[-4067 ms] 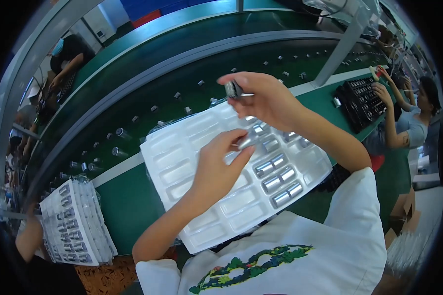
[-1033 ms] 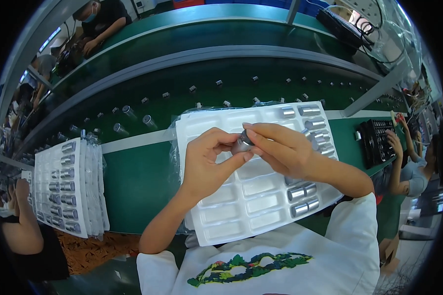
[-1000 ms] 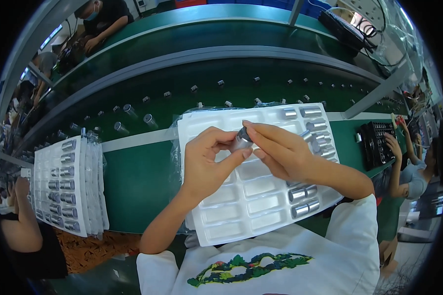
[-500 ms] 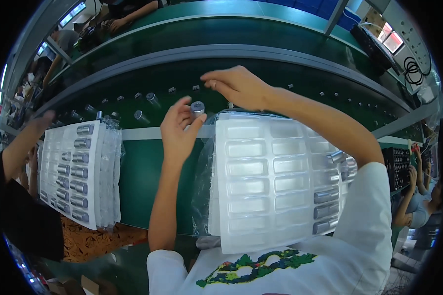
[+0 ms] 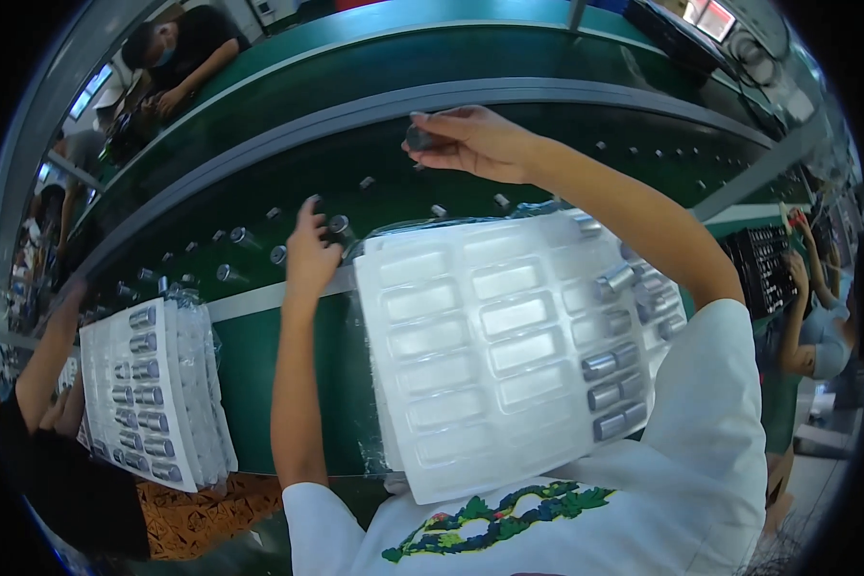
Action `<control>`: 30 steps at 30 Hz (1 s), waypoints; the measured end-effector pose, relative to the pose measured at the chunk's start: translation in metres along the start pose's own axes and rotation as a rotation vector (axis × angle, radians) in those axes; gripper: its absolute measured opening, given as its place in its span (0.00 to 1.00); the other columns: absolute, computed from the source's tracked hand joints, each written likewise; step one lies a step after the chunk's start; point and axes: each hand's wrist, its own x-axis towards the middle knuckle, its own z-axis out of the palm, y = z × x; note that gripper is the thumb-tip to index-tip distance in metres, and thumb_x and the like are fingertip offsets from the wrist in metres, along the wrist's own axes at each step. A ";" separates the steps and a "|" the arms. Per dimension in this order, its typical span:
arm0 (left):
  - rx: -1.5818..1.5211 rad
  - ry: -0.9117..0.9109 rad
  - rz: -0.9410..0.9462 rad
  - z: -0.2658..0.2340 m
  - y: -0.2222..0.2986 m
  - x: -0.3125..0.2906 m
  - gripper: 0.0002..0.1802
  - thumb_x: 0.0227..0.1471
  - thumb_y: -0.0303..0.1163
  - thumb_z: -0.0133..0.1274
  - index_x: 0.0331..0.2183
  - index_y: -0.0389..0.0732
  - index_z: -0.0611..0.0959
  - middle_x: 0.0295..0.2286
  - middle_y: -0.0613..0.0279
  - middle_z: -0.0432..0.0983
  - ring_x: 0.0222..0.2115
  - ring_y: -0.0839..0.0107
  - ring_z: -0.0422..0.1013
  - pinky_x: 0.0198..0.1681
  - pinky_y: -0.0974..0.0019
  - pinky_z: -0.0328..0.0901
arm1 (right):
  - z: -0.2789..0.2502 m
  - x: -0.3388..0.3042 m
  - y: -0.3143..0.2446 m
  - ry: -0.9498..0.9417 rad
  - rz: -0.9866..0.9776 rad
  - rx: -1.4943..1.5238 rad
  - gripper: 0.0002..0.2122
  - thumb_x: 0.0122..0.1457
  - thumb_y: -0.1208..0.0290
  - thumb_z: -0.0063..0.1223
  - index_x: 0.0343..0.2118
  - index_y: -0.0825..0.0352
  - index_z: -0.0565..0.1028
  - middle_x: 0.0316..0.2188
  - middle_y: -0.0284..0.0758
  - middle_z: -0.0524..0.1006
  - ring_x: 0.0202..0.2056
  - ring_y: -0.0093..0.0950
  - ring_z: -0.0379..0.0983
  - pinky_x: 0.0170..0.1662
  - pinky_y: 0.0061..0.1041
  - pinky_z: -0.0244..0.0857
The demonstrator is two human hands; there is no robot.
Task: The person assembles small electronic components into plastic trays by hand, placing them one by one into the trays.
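Raised over the green belt, my right hand (image 5: 485,144) grips a dark-looking metal cylinder (image 5: 419,138) between thumb and fingers. My left hand (image 5: 309,257) is at the near edge of the belt with its fingers apart. Right beside its fingers stands a metal cylinder (image 5: 340,227); whether they touch I cannot tell. Another cylinder (image 5: 278,254) is partly hidden behind that hand. In front of me lies a stack of white plastic trays (image 5: 451,355) with rectangular pockets. Silver cylinders (image 5: 614,394) fill part of its right side; the left and middle pockets hold nothing.
Small metal pieces (image 5: 368,182) and several cylinders (image 5: 245,238) are scattered along the belt (image 5: 259,173). At left, a co-worker's arm (image 5: 53,355) is beside another tray stack (image 5: 168,384). A metal post (image 5: 758,168) and black crate (image 5: 763,269) stand at right.
My right hand now holds a cylinder, where its fingers were pinched with no cylinder visible. My left thumb has moved below the nearby cylinder. The whole view has shifted.
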 end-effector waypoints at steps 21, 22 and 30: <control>-0.150 -0.665 0.461 0.112 0.307 -0.094 0.20 0.50 0.31 0.64 0.44 0.33 0.81 0.37 0.49 0.77 0.38 0.58 0.76 0.43 0.59 0.71 | -0.103 -0.297 -0.010 0.463 -0.323 -0.051 0.13 0.66 0.71 0.53 0.50 0.72 0.75 0.40 0.39 0.80 0.40 0.25 0.80 0.48 0.21 0.76; -0.573 -0.756 0.194 0.100 0.299 -0.093 0.18 0.51 0.28 0.62 0.45 0.32 0.81 0.39 0.49 0.78 0.40 0.59 0.77 0.46 0.61 0.72 | -0.103 -0.301 -0.009 0.393 -0.339 0.027 0.13 0.65 0.71 0.54 0.49 0.72 0.75 0.40 0.38 0.80 0.39 0.24 0.80 0.46 0.20 0.76; -1.161 -0.611 -0.286 0.040 0.253 -0.122 0.17 0.55 0.19 0.59 0.47 0.31 0.79 0.43 0.49 0.79 0.45 0.60 0.77 0.53 0.62 0.73 | -0.045 -0.269 0.009 0.256 -0.429 -0.370 0.14 0.59 0.77 0.61 0.48 0.70 0.77 0.39 0.37 0.80 0.35 0.21 0.77 0.36 0.18 0.72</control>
